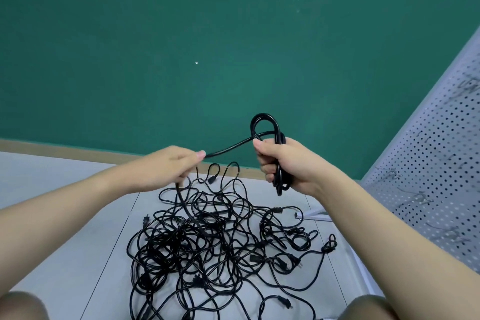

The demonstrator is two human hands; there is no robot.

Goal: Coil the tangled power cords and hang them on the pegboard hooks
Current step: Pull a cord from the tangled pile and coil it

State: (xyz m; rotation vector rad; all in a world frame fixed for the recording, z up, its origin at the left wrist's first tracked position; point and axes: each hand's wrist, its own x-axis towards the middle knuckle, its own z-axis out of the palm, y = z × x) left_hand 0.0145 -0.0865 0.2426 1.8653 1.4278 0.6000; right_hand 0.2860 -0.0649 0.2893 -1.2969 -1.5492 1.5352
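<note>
While two bare knees (20, 305) sit blurred at the bottom corners of the frame, a large tangle of power cords (220, 247) fills the lower middle, spread loosely over a pale grey tiled floor (78, 241). These cords are thin, black and rubbery, looping over one another in irregular curls, with several moulded plugs poking out at the edges of the heap.

Above the heap, two bare forearms reach in from the lower left and lower right. At left centre, the left hand (168, 166) has its fingers curled round a single black cord (228, 149), thumb and forefinger pinching it; below the fist the cord drops in a smooth curve into the tangle. From the pinch, it runs up and to the right to the right hand (283, 163), which clasps a small coil (270, 135) of the same cord. Rounded loops stand above this fist and shorter ones hang below it.

Along the right edge slants a light grey pegboard (428, 163), a flat panel dotted with regular rows of small round holes and marked with dark scribbles. Farthest away, a smooth, matte green wall (181, 34) fills the upper frame, meeting the floor at a tan strip.
</note>
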